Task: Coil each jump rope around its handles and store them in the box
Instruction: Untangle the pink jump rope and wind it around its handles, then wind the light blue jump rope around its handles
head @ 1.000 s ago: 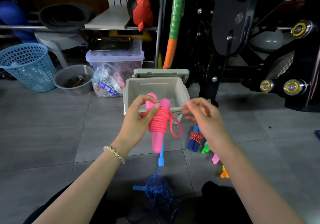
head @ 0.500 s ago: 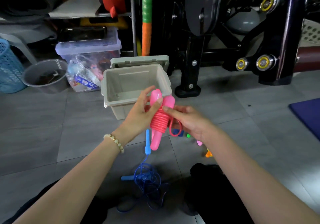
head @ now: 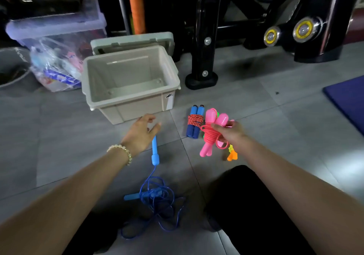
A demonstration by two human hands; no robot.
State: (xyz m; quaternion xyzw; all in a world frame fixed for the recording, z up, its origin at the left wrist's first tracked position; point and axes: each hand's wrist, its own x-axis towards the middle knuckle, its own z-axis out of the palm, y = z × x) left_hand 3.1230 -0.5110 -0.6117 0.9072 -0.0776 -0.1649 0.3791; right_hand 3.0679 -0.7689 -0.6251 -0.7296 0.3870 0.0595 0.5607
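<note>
Two hands reach out over a grey tiled floor. The right hand [head: 229, 134], right of centre, has its fingers curled round the pink jump rope [head: 210, 134]. The rope's cord is wound in tight turns about its two pink handles, and one slack loop hangs under the fingers. Just left of that bundle, a foam-handled rope [head: 195, 121] lies on the floor, its two dark blue grips bound with red-orange cord. An orange handle [head: 232, 155] shows below the right hand, and a bit of green peeks out behind the pink handles.

The left hand [head: 140, 134], at centre, grips nothing. Its fingers are relaxed and slightly spread over the top end of a light blue handle [head: 154, 152]. From that handle the blue jump rope [head: 157, 199] runs down into a loose tangle at lower centre. The beige box [head: 137, 108] stands open above the left hand, with its lid [head: 132, 40] propped behind it. A bead bracelet [head: 120, 150] circles the left wrist
</note>
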